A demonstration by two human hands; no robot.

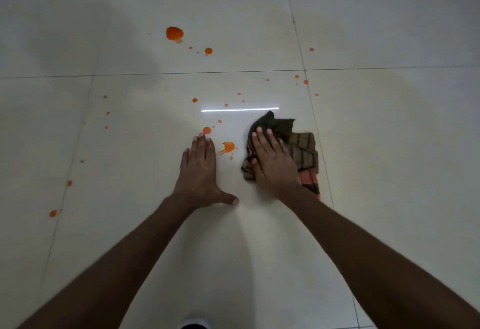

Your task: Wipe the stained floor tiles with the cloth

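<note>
Cloth (304, 152): soft checked rag, crumpled, pinned to the tile (145, 162) under the right hand (272, 165); it is bunched beyond and to the right of the fingers (262, 141).
Right fingers: held straight and spread, pressed flat on the cloth, not curled round it.
Left hand (200, 172): laid flat on bare tile, fingers straight, nothing held.
Stains: an orange smear (228, 146) is seen between the two hands' fingers; drops (207, 130) are scattered beyond the fingertips.
Handling: judged light, limp and apt to slide on glossy tile; best pressed at its middle under a flat palm.
</note>
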